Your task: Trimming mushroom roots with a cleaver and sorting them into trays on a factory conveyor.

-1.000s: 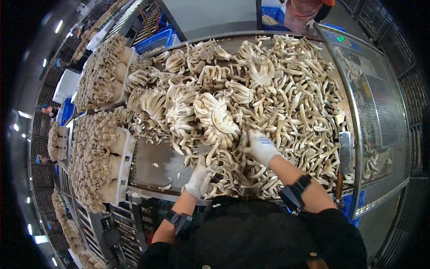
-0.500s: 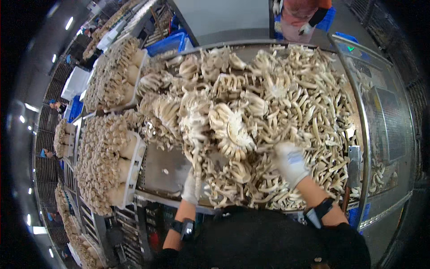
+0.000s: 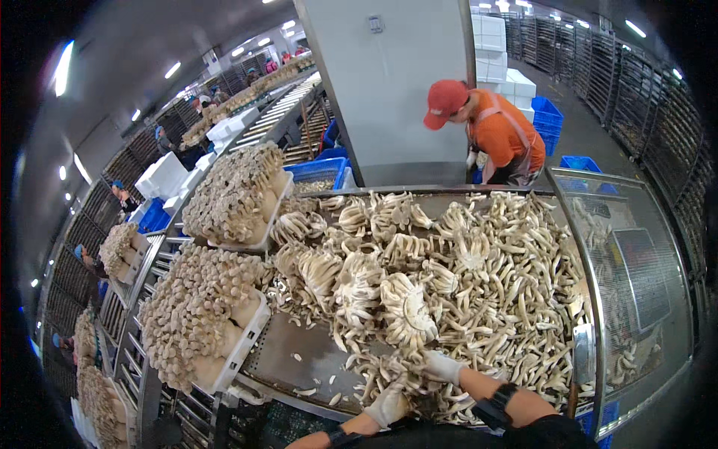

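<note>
Both of my hands wear white gloves and meet low over the heap, close to the table's near edge. My left hand [image 3: 389,405] is closed around a small cluster of mushrooms [image 3: 404,371]. From the other side my right hand [image 3: 444,367] grips the same cluster, its fingertips partly hidden among the stems. Just beyond lies a large mushroom clump [image 3: 408,308] with its pale cut base showing. More clumps [image 3: 359,288] lie to its left, and loose separated mushrooms [image 3: 516,299] spread thickly over the right side.
Crates of uncut mushrooms [image 3: 241,346] stand at the metal table's [image 3: 292,355] left, beside a roller conveyor [image 3: 278,112]. A knife-like flat metal blade [image 3: 583,353] stands by the mesh-topped frame [image 3: 598,299] on the right. Across the table a person in orange [image 3: 497,138] bends down near blue crates [image 3: 548,116].
My view has tilted up, showing more of the room and the person opposite. My hands, formerly far apart, have come together at a small mushroom cluster.
</note>
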`<state>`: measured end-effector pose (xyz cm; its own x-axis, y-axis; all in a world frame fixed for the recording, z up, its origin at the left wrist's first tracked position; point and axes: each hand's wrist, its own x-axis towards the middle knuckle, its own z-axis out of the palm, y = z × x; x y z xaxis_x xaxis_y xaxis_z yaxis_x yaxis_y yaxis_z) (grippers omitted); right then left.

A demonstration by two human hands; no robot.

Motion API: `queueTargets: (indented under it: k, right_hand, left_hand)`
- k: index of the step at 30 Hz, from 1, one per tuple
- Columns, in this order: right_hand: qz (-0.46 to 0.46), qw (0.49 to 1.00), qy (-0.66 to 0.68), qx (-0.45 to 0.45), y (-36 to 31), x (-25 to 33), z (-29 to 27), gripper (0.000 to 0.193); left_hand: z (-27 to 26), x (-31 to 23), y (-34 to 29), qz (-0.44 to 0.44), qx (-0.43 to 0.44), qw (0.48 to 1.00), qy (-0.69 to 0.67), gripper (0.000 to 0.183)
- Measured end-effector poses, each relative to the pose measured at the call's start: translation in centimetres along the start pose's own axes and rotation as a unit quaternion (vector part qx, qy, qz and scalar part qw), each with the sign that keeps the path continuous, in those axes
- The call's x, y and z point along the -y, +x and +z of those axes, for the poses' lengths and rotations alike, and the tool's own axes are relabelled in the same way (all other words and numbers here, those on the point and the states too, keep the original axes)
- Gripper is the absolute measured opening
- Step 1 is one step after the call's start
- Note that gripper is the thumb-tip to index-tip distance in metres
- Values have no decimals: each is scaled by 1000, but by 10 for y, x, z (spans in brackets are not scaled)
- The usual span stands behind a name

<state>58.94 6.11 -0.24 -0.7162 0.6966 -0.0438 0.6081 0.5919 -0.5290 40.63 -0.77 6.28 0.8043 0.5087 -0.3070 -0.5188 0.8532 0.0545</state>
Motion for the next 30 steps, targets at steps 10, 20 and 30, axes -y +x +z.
queueTargets:
  k: [10, 20, 30]
  right_hand:
    - [220, 827, 380, -351, -35, 50, -66, 39]
    - [195, 758, 509, -359, -39, 82, -106, 50]
    - [203, 697, 568, -387, -37, 81, -112, 53]
  left_hand:
    - [67, -36, 37, 194, -168, 922, 291, 26]
    - [57, -44, 36, 212, -91, 929, 290, 45]
    - [47, -52, 34, 162, -99, 914, 358, 40]
